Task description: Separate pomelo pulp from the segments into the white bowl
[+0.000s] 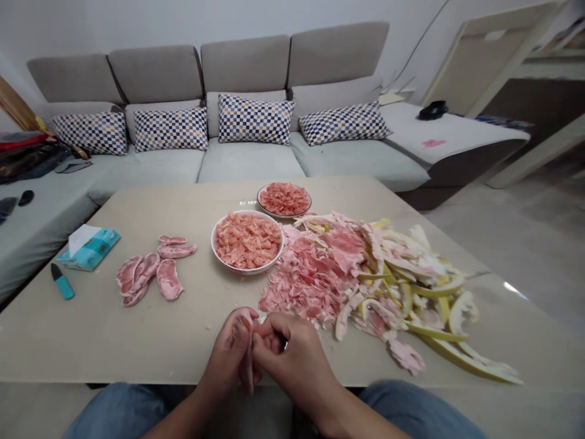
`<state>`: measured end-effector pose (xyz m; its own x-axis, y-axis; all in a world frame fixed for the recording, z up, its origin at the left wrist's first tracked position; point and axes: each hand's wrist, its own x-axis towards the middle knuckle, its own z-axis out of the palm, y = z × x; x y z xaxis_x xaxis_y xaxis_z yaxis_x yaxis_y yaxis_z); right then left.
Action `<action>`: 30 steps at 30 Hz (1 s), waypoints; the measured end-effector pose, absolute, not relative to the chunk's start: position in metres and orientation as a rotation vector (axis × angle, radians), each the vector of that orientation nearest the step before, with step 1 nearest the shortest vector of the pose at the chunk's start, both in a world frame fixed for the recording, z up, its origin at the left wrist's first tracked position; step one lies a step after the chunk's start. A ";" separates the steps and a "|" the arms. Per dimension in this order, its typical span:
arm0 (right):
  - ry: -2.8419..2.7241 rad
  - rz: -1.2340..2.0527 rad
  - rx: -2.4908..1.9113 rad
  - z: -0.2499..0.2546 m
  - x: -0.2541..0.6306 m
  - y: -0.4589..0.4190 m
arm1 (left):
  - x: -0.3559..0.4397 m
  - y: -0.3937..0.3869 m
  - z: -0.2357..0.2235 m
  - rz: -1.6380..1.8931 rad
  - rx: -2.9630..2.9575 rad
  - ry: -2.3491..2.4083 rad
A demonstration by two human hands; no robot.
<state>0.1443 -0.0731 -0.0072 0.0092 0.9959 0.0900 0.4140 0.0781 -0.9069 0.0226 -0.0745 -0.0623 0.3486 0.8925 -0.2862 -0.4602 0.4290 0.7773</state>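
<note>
A pink pomelo segment is held upright in my left hand, low over the table's front edge. My right hand is closed in a pinch at the segment's upper edge; the fingertips partly hide the skin there. Several unpeeled pomelo segments lie in a loose group to the left. Beyond my hands a white bowl is heaped with pink pomelo flesh. Just right of it spreads a pile of pink membrane scraps.
Thick yellow-green pomelo rinds lie across the table's right side. A dark-rimmed plate of flesh stands behind the bowl. At the far left are a blue tissue pack and a small teal-handled knife. A grey sofa lines the back.
</note>
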 end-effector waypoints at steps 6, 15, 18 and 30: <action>-1.440 1.110 -1.419 -0.001 0.146 -0.072 | 0.020 -0.074 -0.062 0.905 0.565 0.715; -1.341 1.365 -1.350 -0.008 0.141 -0.070 | 0.011 -0.068 -0.057 0.969 0.344 0.622; -1.401 1.290 -1.367 -0.012 0.142 -0.069 | 0.012 -0.070 -0.055 1.000 0.413 0.632; -1.631 0.936 -1.538 -0.011 0.143 -0.074 | 0.014 -0.073 -0.052 0.936 0.854 0.931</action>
